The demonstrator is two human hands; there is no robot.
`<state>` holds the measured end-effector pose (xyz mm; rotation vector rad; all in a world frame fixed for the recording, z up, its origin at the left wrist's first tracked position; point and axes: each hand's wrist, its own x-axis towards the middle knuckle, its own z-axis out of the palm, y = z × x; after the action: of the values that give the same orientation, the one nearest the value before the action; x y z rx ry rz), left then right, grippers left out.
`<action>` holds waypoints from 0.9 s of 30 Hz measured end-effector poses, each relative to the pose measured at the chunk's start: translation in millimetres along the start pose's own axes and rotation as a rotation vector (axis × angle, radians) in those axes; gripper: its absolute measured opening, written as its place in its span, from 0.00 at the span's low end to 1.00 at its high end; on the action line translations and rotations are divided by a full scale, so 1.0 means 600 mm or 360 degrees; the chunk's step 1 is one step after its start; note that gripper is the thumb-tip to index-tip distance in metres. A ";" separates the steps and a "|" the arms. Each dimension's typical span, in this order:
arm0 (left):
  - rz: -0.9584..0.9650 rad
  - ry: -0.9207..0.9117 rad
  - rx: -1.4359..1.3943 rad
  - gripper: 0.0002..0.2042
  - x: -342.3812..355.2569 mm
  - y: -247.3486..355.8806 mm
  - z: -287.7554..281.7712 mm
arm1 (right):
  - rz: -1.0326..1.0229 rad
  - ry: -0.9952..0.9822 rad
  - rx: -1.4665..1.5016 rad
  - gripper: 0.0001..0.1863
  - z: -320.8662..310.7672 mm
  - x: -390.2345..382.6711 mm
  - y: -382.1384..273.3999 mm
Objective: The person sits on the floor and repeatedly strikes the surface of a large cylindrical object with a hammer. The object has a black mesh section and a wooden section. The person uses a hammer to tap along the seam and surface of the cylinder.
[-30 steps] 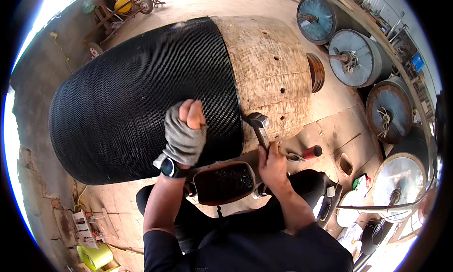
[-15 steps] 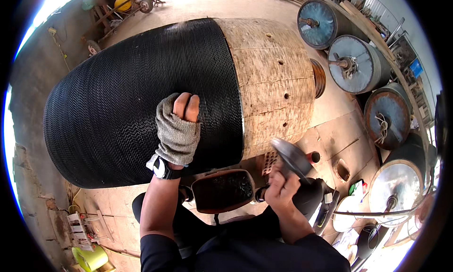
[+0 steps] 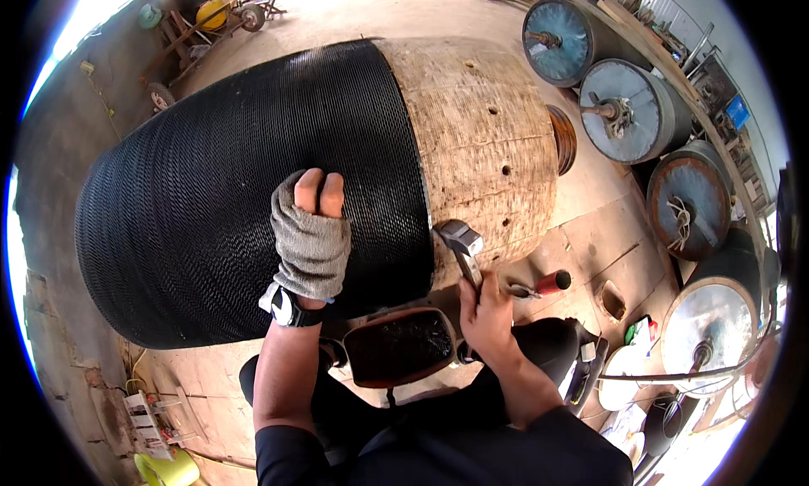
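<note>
A large drum lies across the view, its left part covered in ridged black covering and its right part bare pale wood with several dark holes. My left hand, in a grey fingerless glove, rests curled on the black part; whatever its fingers hold, if anything, is hidden. My right hand grips a hammer by its handle. The hammer head is at the right edge of the black covering, over the wood. Between my legs is a brown container with dark contents I cannot make out.
Metal-ended rollers line the right side. On the floor by my right knee lie a red cylinder and a tool beside it. A wheelbarrow stands at the far left, and a yellow-green bucket lies near left.
My right hand has swung the hammer from the right, up and left to the edge of the black covering. My left hand stays on the covering.
</note>
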<state>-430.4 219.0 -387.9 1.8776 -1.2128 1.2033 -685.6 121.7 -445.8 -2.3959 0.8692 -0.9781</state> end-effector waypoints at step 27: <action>-0.0193 -0.0313 -0.0820 0.23 -0.125 0.217 -0.025 | 0.0027 0.0131 0.0309 0.10 -0.030 -0.133 0.070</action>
<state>-567.9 206.6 -449.0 1.6680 -1.3358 0.5752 -760.1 143.2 -495.5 -2.1954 0.7829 -1.1079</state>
